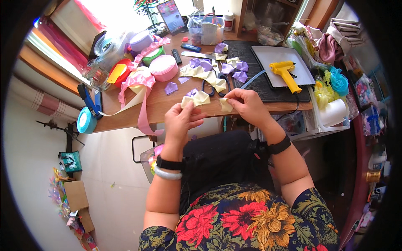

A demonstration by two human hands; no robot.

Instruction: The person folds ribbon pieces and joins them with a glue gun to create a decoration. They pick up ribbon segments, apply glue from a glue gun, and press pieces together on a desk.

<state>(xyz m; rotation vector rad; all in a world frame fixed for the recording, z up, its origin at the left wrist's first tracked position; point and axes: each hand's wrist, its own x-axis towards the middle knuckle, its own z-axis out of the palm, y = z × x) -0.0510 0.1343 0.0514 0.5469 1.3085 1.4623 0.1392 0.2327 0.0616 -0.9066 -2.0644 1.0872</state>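
My left hand (182,120) pinches a folded cream ribbon strip (201,98) between thumb and fingers. To its right, my right hand (248,105) holds a small cream ribbon piece (226,105) at its fingertips, apart from the strip. Just beyond both hands lie scissors with dark handles (226,86), partly covered by another folded cream strip (201,74). Folded purple ribbon pieces (240,76) lie around them, and one purple piece (171,88) rests nearer the left. A yellow hot glue gun (285,73) lies on a white-topped tray (260,56) at the right.
Ribbon rolls, including a pink one (164,67), crowd the left of the wooden table (122,120). A blue roll (86,120) sits at its left corner. A black mat (241,50) lies under the tray. Behind stand a phone (171,16) and a plastic bin (205,31).
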